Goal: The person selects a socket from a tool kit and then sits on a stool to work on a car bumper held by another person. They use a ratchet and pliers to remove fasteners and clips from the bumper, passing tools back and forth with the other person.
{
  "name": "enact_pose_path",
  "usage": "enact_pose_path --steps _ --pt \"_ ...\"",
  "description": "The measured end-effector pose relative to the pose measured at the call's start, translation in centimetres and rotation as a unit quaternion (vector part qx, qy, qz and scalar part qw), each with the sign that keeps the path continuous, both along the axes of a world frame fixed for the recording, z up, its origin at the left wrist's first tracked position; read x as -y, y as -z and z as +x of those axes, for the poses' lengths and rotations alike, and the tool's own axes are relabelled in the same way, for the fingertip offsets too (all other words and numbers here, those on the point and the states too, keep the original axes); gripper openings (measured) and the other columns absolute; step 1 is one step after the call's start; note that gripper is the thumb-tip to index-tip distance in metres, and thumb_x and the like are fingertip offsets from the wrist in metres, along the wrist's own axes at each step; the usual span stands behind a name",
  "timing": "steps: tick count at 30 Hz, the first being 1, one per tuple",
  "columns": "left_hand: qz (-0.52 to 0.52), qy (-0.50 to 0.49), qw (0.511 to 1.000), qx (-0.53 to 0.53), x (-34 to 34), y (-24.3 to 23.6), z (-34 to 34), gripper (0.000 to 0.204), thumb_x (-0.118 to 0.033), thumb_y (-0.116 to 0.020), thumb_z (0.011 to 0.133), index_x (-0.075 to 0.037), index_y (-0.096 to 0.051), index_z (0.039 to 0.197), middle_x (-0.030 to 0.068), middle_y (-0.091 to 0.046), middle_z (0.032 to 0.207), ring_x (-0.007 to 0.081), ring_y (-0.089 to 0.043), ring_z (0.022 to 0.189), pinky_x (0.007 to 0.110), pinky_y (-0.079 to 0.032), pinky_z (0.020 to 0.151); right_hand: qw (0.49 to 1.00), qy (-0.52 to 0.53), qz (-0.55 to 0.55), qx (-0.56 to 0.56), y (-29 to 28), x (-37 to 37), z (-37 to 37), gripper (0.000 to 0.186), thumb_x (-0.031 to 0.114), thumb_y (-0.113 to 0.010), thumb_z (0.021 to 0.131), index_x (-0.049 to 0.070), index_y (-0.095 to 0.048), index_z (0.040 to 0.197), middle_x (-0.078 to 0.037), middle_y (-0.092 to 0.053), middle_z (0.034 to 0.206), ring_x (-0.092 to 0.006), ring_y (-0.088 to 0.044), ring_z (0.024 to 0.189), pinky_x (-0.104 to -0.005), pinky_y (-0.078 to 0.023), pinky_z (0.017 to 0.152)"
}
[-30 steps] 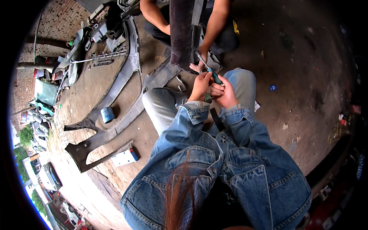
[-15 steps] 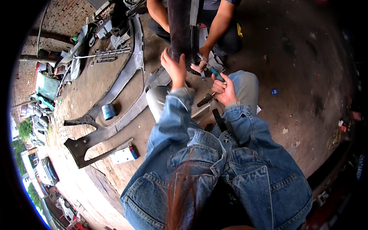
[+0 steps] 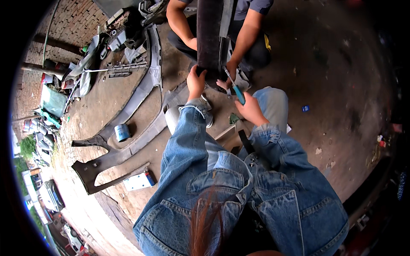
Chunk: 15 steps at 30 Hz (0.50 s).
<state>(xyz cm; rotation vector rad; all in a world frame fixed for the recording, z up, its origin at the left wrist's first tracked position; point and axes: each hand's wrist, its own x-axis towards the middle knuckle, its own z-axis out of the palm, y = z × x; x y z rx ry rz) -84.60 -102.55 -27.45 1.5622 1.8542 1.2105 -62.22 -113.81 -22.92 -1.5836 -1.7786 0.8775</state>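
A long dark panel (image 3: 209, 38), like a car trim or bumper piece, stands upright between me and a person opposite. My left hand (image 3: 196, 84) is closed on its lower left corner. In my right hand (image 3: 253, 112) I grip a teal-handled tool (image 3: 238, 94) with a thin metal shaft. Its tip points up and away, close to the panel's lower right edge. The other person's hand (image 3: 231, 70) is beside that tip, and their other arm passes behind the panel.
Long grey bumper-like parts (image 3: 132, 91) lie on the floor to the left. Near them are a blue can (image 3: 122, 132) and a white-and-blue box (image 3: 139, 181). Scrap parts (image 3: 117, 40) lie along the brick wall. A blue cap (image 3: 305, 108) lies on the right-hand floor.
My left hand, earlier raised with fingers apart, has closed on the panel's lower corner. The panel appears slightly farther right. My right hand has turned over around the teal handle; the dark piece below it is gone.
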Motion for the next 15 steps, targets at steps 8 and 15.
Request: enact_pose_path --steps 8,15 --pt "0.003 0.007 1.0 0.012 -0.3 -0.5 1.2 0.04 -0.019 -0.068 0.074 -0.004 -0.059 0.11 0.0185 -0.065 0.095 0.033 -0.062 0.09 0.038 -0.048 0.078 0.902 0.011 -0.243 -0.357 0.2 0.8 1.9 0.032 0.029 -0.058 0.085 0.002 -0.053 0.101 0.001 -0.044 0.048 -0.0167 -0.042 0.04 -0.0298 -0.033 0.042" --pt "-0.015 0.001 1.0 -0.001 0.0 -1.1 2.5 0.04 -0.02 -0.068 0.073 -0.004 -0.06 0.109 0.0189 -0.064 0.096 0.0337 -0.062 0.091 0.038 -0.048 0.079 0.965 0.073 -0.073 -0.241 1.6 1.5 0.0 0.04 0.037 -0.062 0.083 0.004 -0.054 0.104 -0.002 -0.052 0.054 -0.02 -0.051 0.046 -0.0328 -0.041 0.05"
